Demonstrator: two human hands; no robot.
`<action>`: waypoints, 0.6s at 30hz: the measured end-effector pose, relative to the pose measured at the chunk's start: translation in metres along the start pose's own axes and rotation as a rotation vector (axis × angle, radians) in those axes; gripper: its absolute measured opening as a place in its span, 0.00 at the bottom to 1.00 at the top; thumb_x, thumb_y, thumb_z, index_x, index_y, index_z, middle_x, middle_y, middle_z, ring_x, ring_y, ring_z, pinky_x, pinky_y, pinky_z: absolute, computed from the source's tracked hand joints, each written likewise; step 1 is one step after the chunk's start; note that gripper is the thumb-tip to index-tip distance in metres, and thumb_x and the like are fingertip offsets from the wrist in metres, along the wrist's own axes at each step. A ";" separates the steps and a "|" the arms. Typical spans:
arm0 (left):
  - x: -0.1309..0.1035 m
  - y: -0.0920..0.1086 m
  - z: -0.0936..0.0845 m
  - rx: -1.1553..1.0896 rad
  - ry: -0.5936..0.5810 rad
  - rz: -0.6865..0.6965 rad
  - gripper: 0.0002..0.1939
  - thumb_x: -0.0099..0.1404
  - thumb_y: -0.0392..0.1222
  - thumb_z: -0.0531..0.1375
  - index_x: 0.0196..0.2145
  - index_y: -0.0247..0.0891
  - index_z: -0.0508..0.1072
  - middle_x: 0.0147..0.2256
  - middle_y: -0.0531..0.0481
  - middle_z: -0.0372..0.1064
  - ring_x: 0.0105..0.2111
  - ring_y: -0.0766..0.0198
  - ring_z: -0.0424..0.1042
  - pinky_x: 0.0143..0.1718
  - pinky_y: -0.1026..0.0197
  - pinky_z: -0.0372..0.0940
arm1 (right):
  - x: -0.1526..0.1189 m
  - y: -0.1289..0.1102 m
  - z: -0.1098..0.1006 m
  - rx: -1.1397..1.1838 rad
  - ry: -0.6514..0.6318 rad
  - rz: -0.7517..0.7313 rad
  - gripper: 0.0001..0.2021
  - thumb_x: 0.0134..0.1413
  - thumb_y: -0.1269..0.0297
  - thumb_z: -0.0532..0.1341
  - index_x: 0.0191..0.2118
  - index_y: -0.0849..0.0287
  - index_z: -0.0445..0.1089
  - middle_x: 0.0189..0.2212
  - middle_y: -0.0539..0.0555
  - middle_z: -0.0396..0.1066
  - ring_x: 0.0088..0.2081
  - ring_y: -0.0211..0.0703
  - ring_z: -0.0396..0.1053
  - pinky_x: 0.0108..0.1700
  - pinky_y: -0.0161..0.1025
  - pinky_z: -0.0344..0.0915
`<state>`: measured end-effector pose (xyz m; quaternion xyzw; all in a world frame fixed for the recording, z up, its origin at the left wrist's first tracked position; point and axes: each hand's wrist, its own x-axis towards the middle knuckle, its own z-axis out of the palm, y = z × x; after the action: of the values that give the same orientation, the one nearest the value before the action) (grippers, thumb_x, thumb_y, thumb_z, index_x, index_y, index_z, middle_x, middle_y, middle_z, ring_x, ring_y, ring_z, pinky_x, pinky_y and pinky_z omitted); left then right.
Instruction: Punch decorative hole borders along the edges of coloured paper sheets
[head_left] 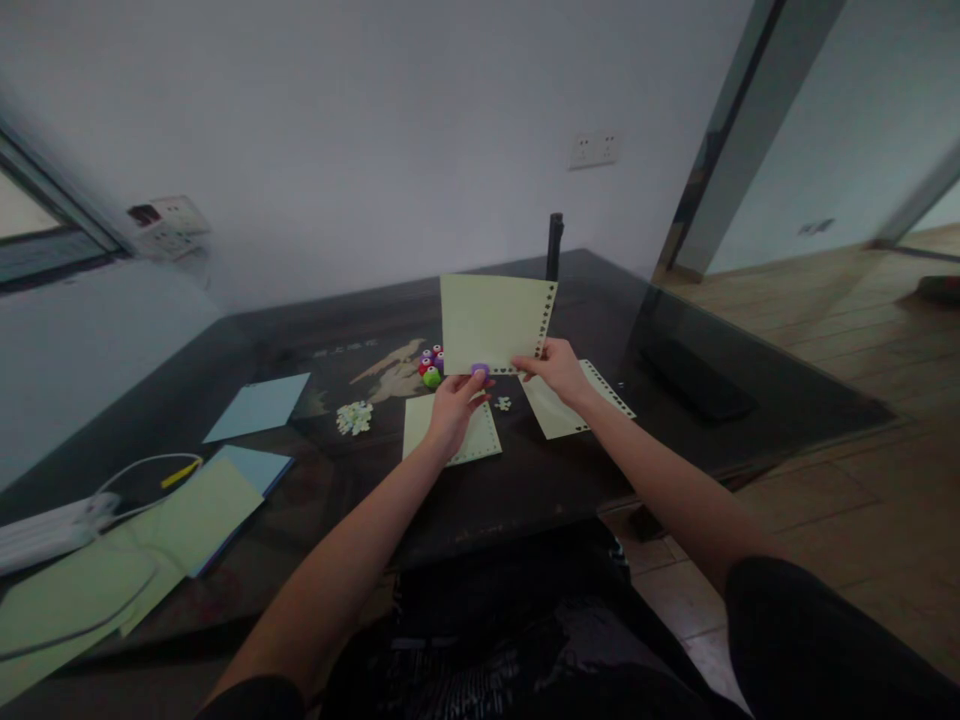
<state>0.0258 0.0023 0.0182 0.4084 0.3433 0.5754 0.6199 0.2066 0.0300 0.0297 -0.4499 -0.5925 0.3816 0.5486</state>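
A pale yellow sheet of paper is held up above the dark table, with a row of small punched shapes down its right edge and along part of its bottom edge. My left hand is closed around a small purple craft punch, which sits on the sheet's bottom edge. My right hand pinches the lower right corner of that sheet. Beneath my left hand lies another punched yellow sheet. A third punched sheet lies below my right hand. Several colourful punches cluster behind my left hand.
Punched paper bits form a pile on the left and a smaller one between the sheets. Blue paper, yellow paper and a white power strip occupy the table's left. A black stick-like object stands near the wall.
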 end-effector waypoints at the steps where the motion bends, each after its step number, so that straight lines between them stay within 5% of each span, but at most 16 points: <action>1: 0.000 0.000 0.000 -0.003 0.001 -0.001 0.18 0.46 0.47 0.70 0.30 0.34 0.72 0.33 0.47 0.73 0.33 0.64 0.72 0.36 0.61 0.63 | 0.000 0.000 0.000 -0.002 -0.004 -0.005 0.14 0.37 0.58 0.68 0.29 0.64 0.73 0.25 0.55 0.73 0.25 0.40 0.69 0.27 0.40 0.70; 18: 0.000 0.001 -0.001 -0.011 -0.008 -0.018 0.18 0.45 0.46 0.71 0.30 0.35 0.71 0.33 0.49 0.72 0.35 0.64 0.73 0.39 0.61 0.62 | -0.001 -0.002 -0.002 -0.073 -0.076 -0.020 0.11 0.41 0.59 0.67 0.30 0.62 0.75 0.27 0.56 0.75 0.27 0.44 0.72 0.30 0.42 0.71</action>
<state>0.0244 0.0027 0.0188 0.4042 0.3415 0.5701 0.6286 0.2083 0.0285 0.0311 -0.4487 -0.6309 0.3710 0.5128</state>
